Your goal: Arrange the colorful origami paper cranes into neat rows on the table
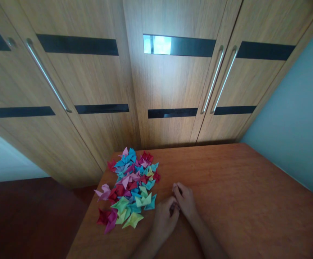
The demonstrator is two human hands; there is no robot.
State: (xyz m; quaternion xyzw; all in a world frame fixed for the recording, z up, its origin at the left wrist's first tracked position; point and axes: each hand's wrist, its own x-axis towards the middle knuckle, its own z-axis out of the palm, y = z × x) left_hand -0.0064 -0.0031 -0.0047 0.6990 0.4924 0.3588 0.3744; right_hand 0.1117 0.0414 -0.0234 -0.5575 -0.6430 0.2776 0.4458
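Observation:
My left hand (165, 217) and my right hand (185, 201) are together above the wooden table (240, 194), near its front. Both have their fingers curled in, and the fingertips meet or nearly meet. Whether anything small is between them is hidden. Just left of my left hand lies a loose pile of folded paper cranes (131, 185) in pink, red, blue, green and yellow. The closest to it are a yellow paper crane (133, 220) and a blue one (150, 202).
Behind the table stands a wooden wardrobe (167, 82) with dark strips and long metal handles (213, 79). A pale blue wall (294, 118) is at the right. Dark reddish floor (32, 216) shows beyond the table's left edge.

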